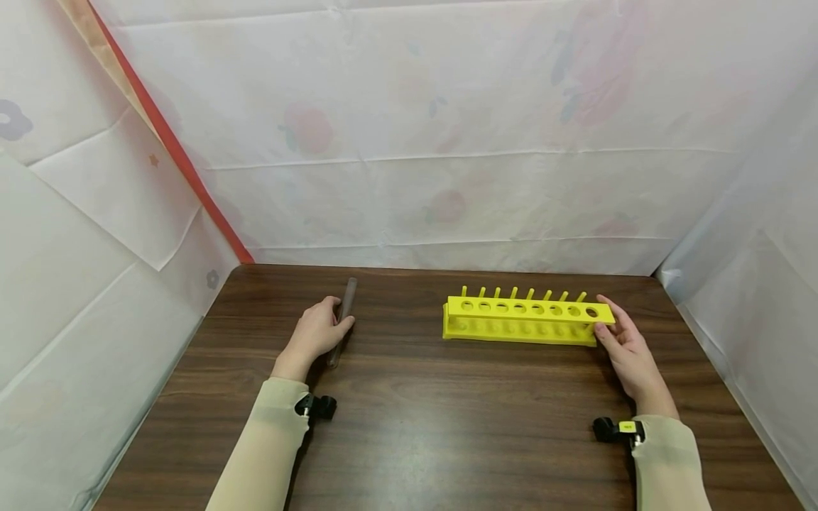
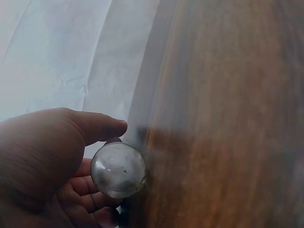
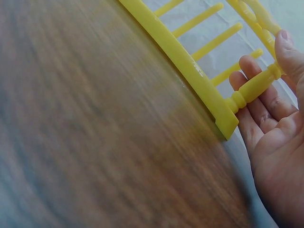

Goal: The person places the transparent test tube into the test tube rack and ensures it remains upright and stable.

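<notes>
On the brown table (image 1: 447, 426), left hand (image 1: 317, 330) curled round a glass tube (image 1: 341, 319), right hand (image 1: 623, 348) open against the yellow rack (image 1: 524, 321).

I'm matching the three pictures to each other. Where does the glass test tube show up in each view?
Head: test tube lies left of centre on the table, held by the left hand.
Left wrist: its round end sits lower left, between thumb and fingers.
Right wrist: not in view.
Shared landmark: the brown wooden table.
</notes>
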